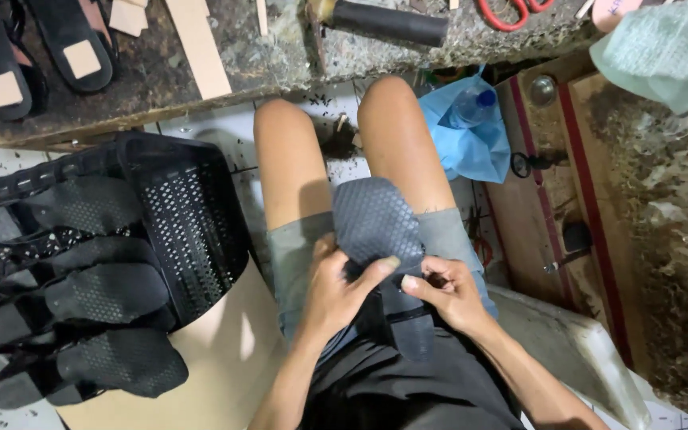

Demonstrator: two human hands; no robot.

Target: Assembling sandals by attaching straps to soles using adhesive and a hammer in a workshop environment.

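Sandal sole-up on lap | left hand clasps its heel, right hand pinches strap just beside | finished-looking sandals stacked well left against black basket | this one unfinished, seemingly.

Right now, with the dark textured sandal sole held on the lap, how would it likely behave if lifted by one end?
The sandal sole looks thin and rubbery, so it would probably flex or droop rather than stay rigid. Its dimpled tread suggests a grippy surface, unlikely to slip from the left hand or right hand. It seems light, since fingertips alone appear to steady it.
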